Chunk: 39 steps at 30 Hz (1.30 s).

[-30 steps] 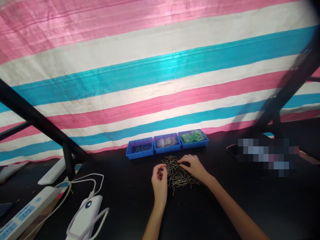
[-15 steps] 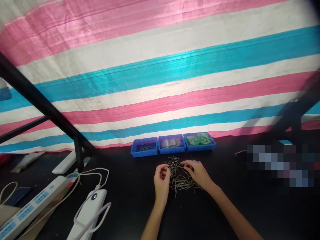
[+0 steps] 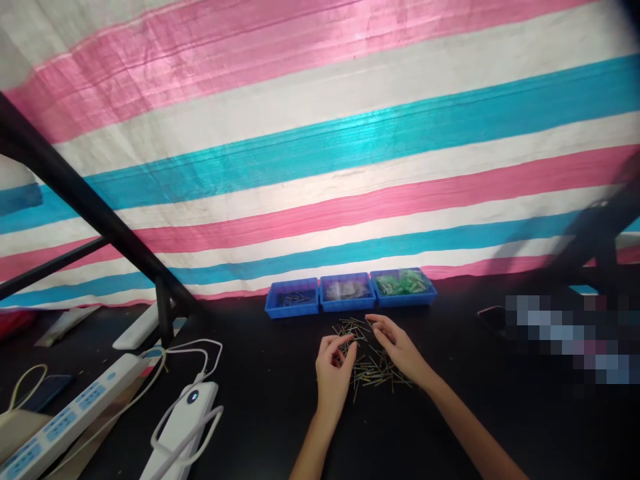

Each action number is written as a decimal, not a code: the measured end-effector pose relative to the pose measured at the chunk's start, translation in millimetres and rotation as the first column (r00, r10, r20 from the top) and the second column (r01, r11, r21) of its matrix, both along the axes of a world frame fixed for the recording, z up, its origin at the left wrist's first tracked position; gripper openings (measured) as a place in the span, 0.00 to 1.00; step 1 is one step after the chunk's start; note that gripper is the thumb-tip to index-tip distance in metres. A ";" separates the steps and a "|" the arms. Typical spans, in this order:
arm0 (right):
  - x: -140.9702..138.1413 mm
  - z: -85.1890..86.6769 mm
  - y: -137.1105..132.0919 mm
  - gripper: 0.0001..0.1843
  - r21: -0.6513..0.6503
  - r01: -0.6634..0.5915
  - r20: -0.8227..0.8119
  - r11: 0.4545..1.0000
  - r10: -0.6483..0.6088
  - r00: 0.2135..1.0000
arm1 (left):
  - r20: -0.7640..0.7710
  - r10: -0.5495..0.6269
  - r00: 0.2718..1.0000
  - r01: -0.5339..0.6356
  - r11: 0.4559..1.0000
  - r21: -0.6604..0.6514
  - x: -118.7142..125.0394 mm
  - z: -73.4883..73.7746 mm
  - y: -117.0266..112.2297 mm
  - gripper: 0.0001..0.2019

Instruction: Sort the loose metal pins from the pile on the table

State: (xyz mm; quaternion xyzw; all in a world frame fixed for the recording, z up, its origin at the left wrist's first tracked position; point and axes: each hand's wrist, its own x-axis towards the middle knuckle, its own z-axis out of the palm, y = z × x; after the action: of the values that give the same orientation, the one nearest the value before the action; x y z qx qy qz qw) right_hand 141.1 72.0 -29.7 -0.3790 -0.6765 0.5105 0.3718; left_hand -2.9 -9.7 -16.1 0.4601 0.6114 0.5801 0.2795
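Head view: blue trays (image 3: 293, 311) lined up far, power bank (image 3: 183, 421) set left. Slim metallic rods (image 3: 373, 373) strewn on desk (image 3: 270, 400), partly covered by left hand (image 3: 334, 373), right hand (image 3: 399, 347); grips narrow, contents cannot be told.

The bench (image 3: 270, 413) has a black surface beneath the hands (image 3: 334, 372). Beyond the hands, a sheet (image 3: 320, 160) striped pink, white and blue forms the backdrop, with bright sheen. Sloping black struts (image 3: 95, 208) stand to either side.

Thin metallic pins (image 3: 373, 372) lie crisscrossed on the tabletop (image 3: 415, 440).
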 end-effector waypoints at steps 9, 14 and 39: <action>3.8 -4.9 5.3 0.23 -0.011 0.073 0.003 0.997 -0.073 0.997 | -0.007 -0.034 0.999 0.034 0.999 0.011 2.7 -2.2 0.1 0.11; 2.4 5.4 0.0 0.23 -0.095 -0.033 -0.069 0.995 0.027 0.997 | 0.029 -0.065 0.997 0.065 0.998 0.001 4.5 -1.8 0.7 0.14; -0.7 16.0 -12.7 0.25 -0.109 -0.165 -0.087 0.980 0.156 0.984 | 0.133 -0.064 0.989 0.060 0.998 0.037 6.7 -3.7 4.2 0.09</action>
State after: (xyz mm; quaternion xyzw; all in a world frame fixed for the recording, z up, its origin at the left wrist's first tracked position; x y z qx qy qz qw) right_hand 140.4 59.3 -13.7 -0.3239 -0.6590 0.5916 0.3329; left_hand 3.7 -5.5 -19.9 0.4436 0.5669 0.6106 0.3301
